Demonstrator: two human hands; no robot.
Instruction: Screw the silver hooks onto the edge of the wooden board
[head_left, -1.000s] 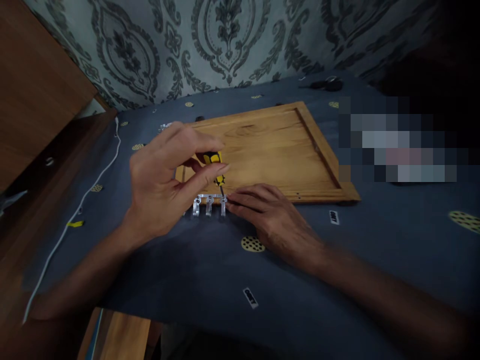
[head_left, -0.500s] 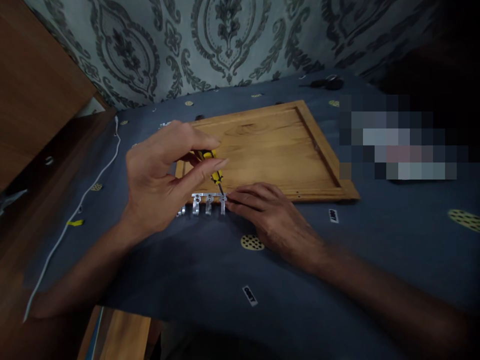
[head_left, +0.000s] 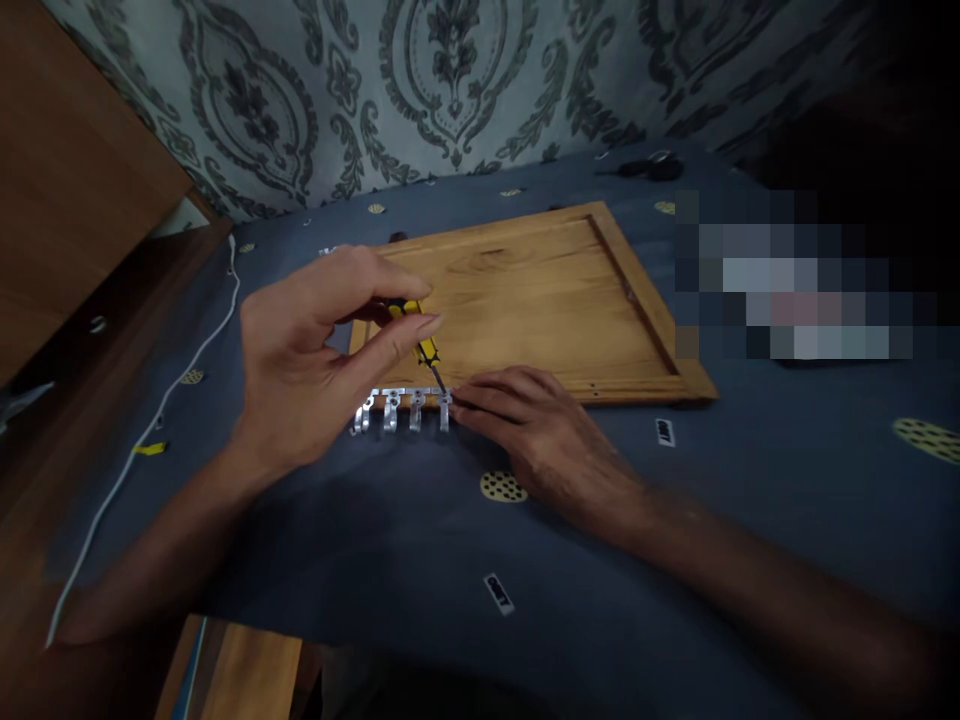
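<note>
Between the thumb and fingers of my left hand point(head_left: 304, 360) is a screwdriver point(head_left: 424, 345) with a yellow and black handle. It leans, and its tip meets a silver metal hook point(head_left: 445, 408) on the near edge of a wooden panel point(head_left: 517, 300). My right hand point(head_left: 551, 435) lies low at that edge, its closed fingertips steadying the same hook from the right; its thumb is hidden. Several similar hooks point(head_left: 391, 411) line the edge to the left. The panel lies flat with its raised rim up.
A dark blue patterned cloth point(head_left: 390, 560) covers the surface. A white cable point(head_left: 176, 390) runs along the left. At the back right lies a dark object point(head_left: 652, 167). A wooden piece point(head_left: 247, 670) stands at the bottom, and a patterned wall covering point(head_left: 450, 90) rises behind.
The screwdriver's handle and my left hand have shifted slightly left, leaning the tool more, while its tip stays at the hook. My right hand keeps its place.
</note>
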